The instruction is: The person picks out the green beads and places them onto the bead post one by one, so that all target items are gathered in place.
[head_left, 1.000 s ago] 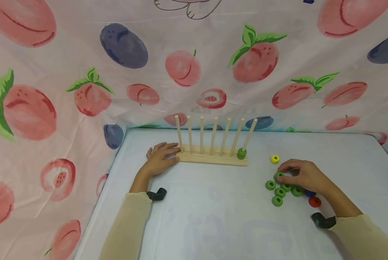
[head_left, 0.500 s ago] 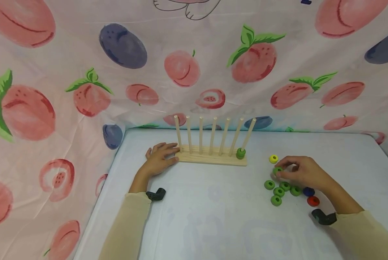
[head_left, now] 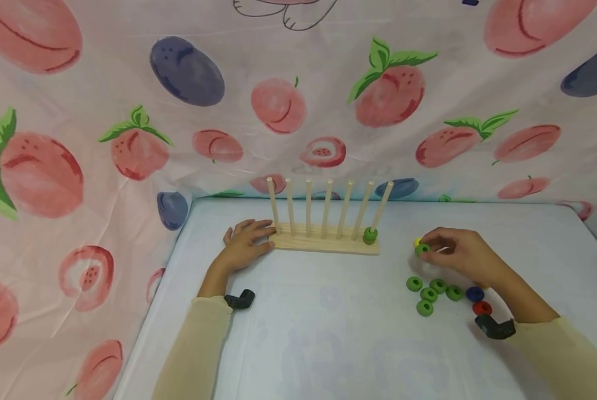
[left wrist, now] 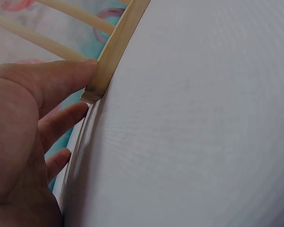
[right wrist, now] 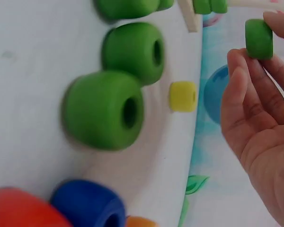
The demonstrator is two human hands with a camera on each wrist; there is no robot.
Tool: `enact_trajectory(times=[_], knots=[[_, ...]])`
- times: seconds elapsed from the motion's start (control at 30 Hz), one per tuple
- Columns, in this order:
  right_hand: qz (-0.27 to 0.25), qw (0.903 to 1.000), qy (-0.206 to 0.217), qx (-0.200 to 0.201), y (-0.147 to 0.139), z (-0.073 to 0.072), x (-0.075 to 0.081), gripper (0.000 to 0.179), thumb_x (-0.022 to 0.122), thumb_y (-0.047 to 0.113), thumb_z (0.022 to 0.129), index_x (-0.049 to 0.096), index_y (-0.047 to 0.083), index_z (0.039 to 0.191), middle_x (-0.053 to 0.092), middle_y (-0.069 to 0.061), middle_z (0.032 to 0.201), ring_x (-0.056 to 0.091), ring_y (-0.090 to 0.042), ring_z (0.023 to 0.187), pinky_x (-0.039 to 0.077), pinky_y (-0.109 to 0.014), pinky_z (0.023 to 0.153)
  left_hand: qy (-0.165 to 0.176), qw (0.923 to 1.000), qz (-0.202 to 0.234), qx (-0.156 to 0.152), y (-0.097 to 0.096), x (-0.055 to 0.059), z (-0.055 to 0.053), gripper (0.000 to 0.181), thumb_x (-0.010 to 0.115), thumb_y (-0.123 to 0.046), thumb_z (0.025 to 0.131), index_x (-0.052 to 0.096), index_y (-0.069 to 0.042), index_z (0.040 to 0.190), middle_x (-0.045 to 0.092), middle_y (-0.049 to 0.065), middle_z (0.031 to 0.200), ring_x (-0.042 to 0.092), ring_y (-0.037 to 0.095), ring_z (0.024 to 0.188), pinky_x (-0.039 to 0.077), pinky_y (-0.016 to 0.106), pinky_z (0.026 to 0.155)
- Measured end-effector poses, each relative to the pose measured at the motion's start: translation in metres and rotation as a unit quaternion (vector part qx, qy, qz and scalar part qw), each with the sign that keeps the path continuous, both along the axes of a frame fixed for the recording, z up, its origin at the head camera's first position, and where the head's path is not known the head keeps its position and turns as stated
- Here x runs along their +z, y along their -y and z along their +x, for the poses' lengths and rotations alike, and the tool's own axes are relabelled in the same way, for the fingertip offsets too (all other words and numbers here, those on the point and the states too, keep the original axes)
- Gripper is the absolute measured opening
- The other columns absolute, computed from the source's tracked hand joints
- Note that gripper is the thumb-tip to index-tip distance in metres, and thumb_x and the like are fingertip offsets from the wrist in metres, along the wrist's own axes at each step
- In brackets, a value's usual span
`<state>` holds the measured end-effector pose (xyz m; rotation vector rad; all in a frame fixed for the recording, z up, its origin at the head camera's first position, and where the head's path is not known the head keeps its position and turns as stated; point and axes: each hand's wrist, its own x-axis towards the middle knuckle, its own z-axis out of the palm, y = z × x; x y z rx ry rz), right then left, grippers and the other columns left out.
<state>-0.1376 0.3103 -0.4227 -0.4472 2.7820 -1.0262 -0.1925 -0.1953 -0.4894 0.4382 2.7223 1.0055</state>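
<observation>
A wooden peg stand (head_left: 323,243) with several upright pegs stands at the back of the table. Two green beads (head_left: 371,235) are stacked on its rightmost peg. My left hand (head_left: 244,247) holds the stand's left end between thumb and index finger; the other fingers are spread behind. My right hand (head_left: 461,253) pinches a green bead (right wrist: 259,39) between thumb and fingertips, raised off the table. Just behind that bead lies a yellow bead (right wrist: 182,96), partly covered in the head view. Loose green beads (head_left: 429,294) lie below the right hand.
A blue bead (head_left: 475,294) and a red bead (head_left: 482,308) lie by the right wrist. An orange bead (right wrist: 141,222) peeks in at the bottom of the right wrist view. Behind the table hangs a fruit-patterned cloth (head_left: 278,105).
My right hand has lifted the green bead out of the group and carried it up and slightly left, toward the yellow bead. The left hand has stayed at the stand.
</observation>
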Motion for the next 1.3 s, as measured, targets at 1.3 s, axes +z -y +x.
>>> enact_trajectory(times=[1.3], knots=[[-0.107,0.9896,0.062,-0.073,0.044,-0.014,0.062,0.042,0.077,0.038,0.092,0.066,0.022,0.130,0.063,0.003,0.128,0.063,-0.007,0.109,0.054,-0.016,0.086,-0.004,1.0000,0.001,0.002,0.000,-0.002,-0.002,0.049,0.065,-0.040,0.099,0.061,-0.024,0.144,0.043,-0.003,0.162,0.015,0.034,0.156,-0.011,0.069,0.116]])
